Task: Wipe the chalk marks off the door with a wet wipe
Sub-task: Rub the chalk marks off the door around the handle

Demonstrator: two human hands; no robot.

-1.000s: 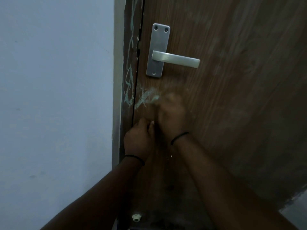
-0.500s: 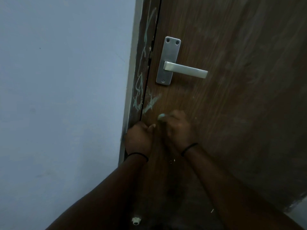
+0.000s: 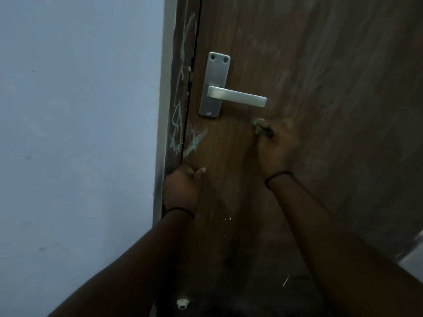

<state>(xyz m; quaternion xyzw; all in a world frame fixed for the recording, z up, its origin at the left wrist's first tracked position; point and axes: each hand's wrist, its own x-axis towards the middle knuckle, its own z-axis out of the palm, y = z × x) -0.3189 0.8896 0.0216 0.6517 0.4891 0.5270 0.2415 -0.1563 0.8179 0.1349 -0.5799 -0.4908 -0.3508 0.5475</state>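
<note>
A brown wooden door [image 3: 320, 65] fills the right of the view. Pale green chalk marks [image 3: 194, 140] streak its left edge below the handle plate, and more chalk marks [image 3: 177, 124] run up the dark door frame. My right hand [image 3: 277, 147] presses against the door below the lever's tip and grips a small crumpled wet wipe [image 3: 259, 125], stained greenish. My left hand [image 3: 183, 186] rests on the door's left edge just under the marks, fingers curled in, thumb out; I cannot see anything in it.
A silver lever handle [image 3: 238, 97] on its plate sits above and between my hands. A pale blue-white wall [image 3: 80, 133] lies to the left. A small white door stopper [image 3: 182, 303] is on the floor near the frame.
My right hand with the wipe has swept from beside the chalk marks to the right, under the lever's tip. My left hand stays at the door edge.
</note>
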